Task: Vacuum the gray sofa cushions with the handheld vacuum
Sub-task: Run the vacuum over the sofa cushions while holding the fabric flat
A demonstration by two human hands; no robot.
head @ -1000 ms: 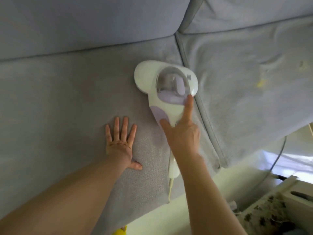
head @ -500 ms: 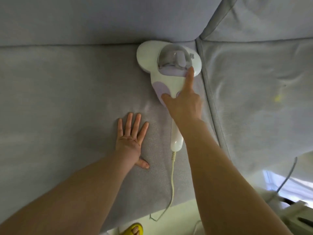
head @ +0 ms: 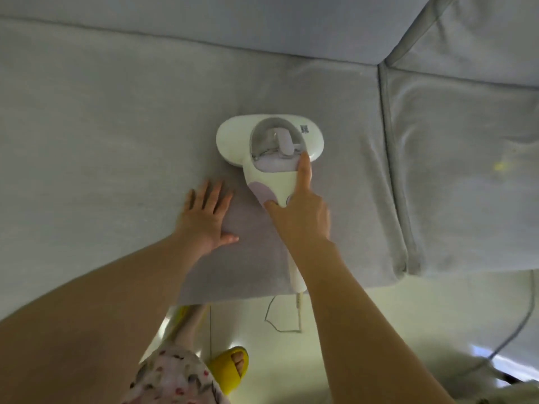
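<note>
The right hand (head: 303,217) grips, and largely hides, the handle of the white-and-lilac handheld vacuum (head: 269,147), forefinger extended. The left hand (head: 204,223) lies flat on the gray cushion (head: 116,141).

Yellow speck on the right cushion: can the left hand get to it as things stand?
Probably not directly. The left hand lies flat on the left cushion, and the vacuum and the right hand gripping it sit between it and the yellow speck.

One handheld vacuum (head: 233,141) under the right hand (head: 303,217); two gray seat cushions (head: 87,141) (head: 466,170); one yellow slipper (head: 227,371) below the left hand (head: 204,223).
</note>
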